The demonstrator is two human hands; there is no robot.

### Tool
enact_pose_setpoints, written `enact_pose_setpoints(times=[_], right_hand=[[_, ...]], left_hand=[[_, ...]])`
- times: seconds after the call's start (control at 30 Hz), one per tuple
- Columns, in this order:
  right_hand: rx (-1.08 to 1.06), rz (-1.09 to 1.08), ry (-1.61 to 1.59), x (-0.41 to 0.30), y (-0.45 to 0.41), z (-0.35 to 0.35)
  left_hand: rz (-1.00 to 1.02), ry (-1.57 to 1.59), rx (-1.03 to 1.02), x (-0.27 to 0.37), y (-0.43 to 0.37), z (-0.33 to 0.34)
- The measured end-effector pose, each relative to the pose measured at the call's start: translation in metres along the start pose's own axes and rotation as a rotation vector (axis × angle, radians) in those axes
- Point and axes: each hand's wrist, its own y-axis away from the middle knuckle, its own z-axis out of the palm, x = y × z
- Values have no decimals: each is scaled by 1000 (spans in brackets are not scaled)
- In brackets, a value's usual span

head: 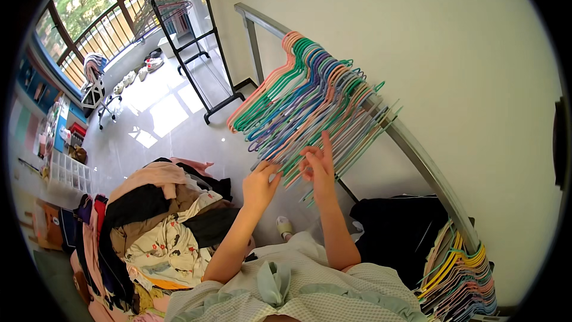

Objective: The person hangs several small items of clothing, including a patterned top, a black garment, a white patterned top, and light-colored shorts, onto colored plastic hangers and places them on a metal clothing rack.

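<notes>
A dense row of coloured clothes hangers [308, 94] hangs from a metal rail [415, 158] in front of me. They are pink, green, blue, purple and grey, with no garments on them. My left hand [259, 188] is at the lower near corners of the row, thumb and fingers closed around hanger ends. Beside it, my right hand [319, 167] is in front of the hangers' lower bars. Its index finger points up along them while the other fingers curl loosely apart, with nothing visibly held.
On the left lies a large heap of clothes [165, 219]. More hangers [464, 281], some yellow, crowd the rail's near end, beside a dark cloth item [397, 223]. A black garment rack [214, 49] stands farther back, near an office chair [100, 85] and several shoes [134, 76].
</notes>
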Motion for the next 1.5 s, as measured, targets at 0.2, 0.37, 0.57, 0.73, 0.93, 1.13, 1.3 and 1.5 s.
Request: enact_pose_setpoints(times=[0.2,0.37,0.57,0.73,0.93,1.13,1.3,1.5], right_hand=[[-64,31,-67,8,-6,-6],[-72,73,-50,4,-6,3],[-65,31,-105,-8,-2,11],[-146,1,-28,-20,8,19],[-215,30,116,-11,22,25],[-257,16,70,-10,46,54],[-366,85,27,-4,71,73],[-494,140,10,0,111,95]], left_hand=[[-163,217,43,-2,7,-10],[-322,598,-28,-8,11,-23],[-311,619,12,-7,17,-31],[-314,718,80,-4,32,-40],[-322,714,264,-12,72,-59],[-357,725,381,-27,130,-82],[-413,774,456,-38,178,-94],[-467,889,425,-41,233,-103]])
